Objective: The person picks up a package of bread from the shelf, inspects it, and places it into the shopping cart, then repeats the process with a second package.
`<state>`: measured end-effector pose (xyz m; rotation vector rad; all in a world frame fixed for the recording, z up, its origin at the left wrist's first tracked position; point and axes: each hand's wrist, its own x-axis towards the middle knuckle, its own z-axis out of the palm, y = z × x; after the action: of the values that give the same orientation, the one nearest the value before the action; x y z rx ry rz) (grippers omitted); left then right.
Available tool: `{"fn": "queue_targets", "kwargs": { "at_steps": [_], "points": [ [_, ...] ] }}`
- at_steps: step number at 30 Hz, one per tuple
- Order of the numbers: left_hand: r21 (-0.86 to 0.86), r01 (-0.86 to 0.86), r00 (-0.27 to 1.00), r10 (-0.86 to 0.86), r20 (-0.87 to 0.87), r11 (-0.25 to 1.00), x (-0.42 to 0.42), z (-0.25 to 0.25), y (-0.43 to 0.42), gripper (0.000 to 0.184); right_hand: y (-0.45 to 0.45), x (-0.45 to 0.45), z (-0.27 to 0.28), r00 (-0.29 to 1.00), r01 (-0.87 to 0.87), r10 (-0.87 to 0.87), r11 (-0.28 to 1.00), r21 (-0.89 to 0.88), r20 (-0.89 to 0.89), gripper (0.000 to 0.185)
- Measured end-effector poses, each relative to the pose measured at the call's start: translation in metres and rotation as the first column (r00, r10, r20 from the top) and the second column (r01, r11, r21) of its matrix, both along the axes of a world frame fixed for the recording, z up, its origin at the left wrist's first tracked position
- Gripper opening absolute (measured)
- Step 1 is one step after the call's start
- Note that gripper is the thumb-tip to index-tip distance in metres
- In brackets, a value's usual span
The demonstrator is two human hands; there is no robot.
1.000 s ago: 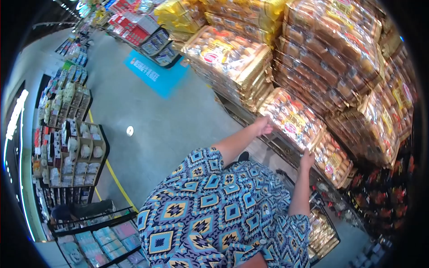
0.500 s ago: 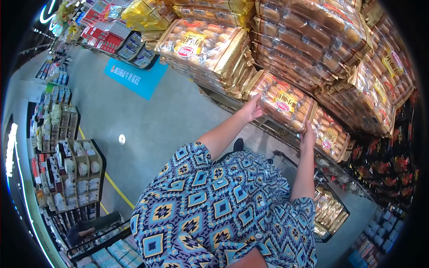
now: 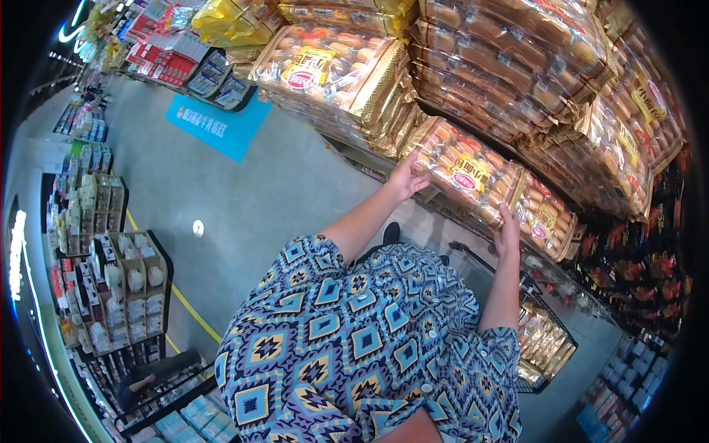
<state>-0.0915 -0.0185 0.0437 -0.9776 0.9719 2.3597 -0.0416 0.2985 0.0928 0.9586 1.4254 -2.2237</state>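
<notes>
A clear and gold package of small bread rolls [image 3: 461, 171] with a yellow label lies at the front of the display, between my two hands. My left hand [image 3: 408, 179] grips its left end, thumb on top and fingers at the near edge. At the opposite end my right hand [image 3: 507, 230] holds the near right corner, its fingers partly hidden by the pack. Just right of it sits another bread package [image 3: 545, 214]. A taller stack of the same packs [image 3: 325, 66] stands to the left.
Behind rise high stacks of bread packs [image 3: 509, 59]. A shopping cart [image 3: 550, 347] with gold packages stands beside me at the lower right. A blue floor sign [image 3: 210, 125] lies left of the display. Shelving [image 3: 129, 288] lines the far left, with a person's arm [image 3: 140, 384] near it.
Both hands still hold the bread package. It has shifted slightly left and its near side appears a little raised; the view has moved slightly too.
</notes>
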Motion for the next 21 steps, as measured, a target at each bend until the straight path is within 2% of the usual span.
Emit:
{"fn": "queue_targets", "kwargs": {
  "at_steps": [2, 3, 4, 6, 8, 9, 10, 12, 14, 15, 16, 18, 20, 21],
  "points": [
    [0.033, 0.023, 0.999, -0.022, -0.031, 0.999, 0.008, 0.003, -0.002, 0.066, 0.003, 0.001, 0.001, 0.990, 0.034, -0.017, 0.992, 0.120, -0.143, 0.054],
    [0.103, -0.043, 0.996, 0.051, -0.078, 0.994, 0.012, 0.002, -0.004, 0.062, 0.006, 0.003, 0.004, 0.977, 0.038, -0.018, 0.995, 0.090, -0.212, 0.063],
    [0.177, -0.104, 0.985, 0.126, -0.119, 0.979, 0.016, 0.001, -0.005, 0.058, 0.011, 0.008, 0.008, 0.978, 0.044, -0.023, 0.994, 0.099, -0.206, 0.063],
    [0.159, -0.118, 0.987, 0.133, -0.090, 0.980, 0.023, 0.014, -0.012, 0.062, 0.017, 0.020, 0.027, 0.949, 0.070, -0.047, 0.996, 0.063, -0.311, 0.075],
    [0.157, 0.143, 0.975, -0.112, -0.190, 0.977, 0.032, 0.024, -0.024, 0.073, 0.031, 0.032, 0.035, 0.953, 0.072, -0.050, 0.995, 0.064, -0.300, 0.079],
    [0.073, 0.287, 0.946, -0.270, -0.181, 0.955, 0.032, 0.033, -0.026, 0.074, 0.034, 0.037, 0.046, 0.943, 0.064, -0.038, 0.996, 0.068, -0.331, 0.080],
    [0.076, 0.290, 0.945, -0.273, -0.179, 0.954, 0.032, 0.030, -0.025, 0.074, 0.036, 0.040, 0.056, 0.931, 0.055, -0.026, 0.996, 0.070, -0.363, 0.081],
    [-0.076, 0.480, 0.843, -0.483, -0.237, 0.874, 0.029, 0.027, -0.027, 0.071, 0.040, 0.041, 0.067, 0.931, 0.042, -0.005, 0.995, 0.093, -0.365, 0.088],
    [-0.029, 0.459, 0.852, -0.449, -0.268, 0.888, 0.026, 0.021, -0.022, 0.064, 0.042, 0.041, 0.077, 0.878, -0.076, 0.183, 0.966, 0.249, -0.442, 0.096],
    [-0.101, 0.422, 0.844, -0.431, -0.318, 0.901, 0.023, 0.017, -0.019, 0.062, 0.037, 0.041, 0.090, 0.866, -0.139, 0.257, 0.948, 0.286, -0.430, 0.101],
    [-0.170, 0.379, 0.832, -0.415, -0.368, 0.910, 0.022, 0.013, -0.018, 0.059, 0.037, 0.040, 0.091, 0.865, -0.139, 0.257, 0.948, 0.286, -0.430, 0.101],
    [-0.191, 0.316, 0.880, -0.362, -0.308, 0.930, 0.026, 0.030, -0.011, 0.054, 0.039, 0.040, 0.093, 0.822, -0.214, 0.407, 0.869, 0.446, -0.399, 0.100],
    [-0.310, 0.200, 0.910, -0.294, -0.294, 0.929, 0.029, 0.030, -0.006, 0.051, 0.040, 0.038, 0.091, 0.849, -0.186, 0.357, 0.892, 0.412, -0.389, 0.098],
    [-0.309, 0.201, 0.910, -0.294, -0.293, 0.930, 0.033, 0.030, -0.005, 0.051, 0.039, 0.036, 0.093, 0.870, -0.177, 0.328, 0.905, 0.386, -0.369, 0.093]
  ]
}}
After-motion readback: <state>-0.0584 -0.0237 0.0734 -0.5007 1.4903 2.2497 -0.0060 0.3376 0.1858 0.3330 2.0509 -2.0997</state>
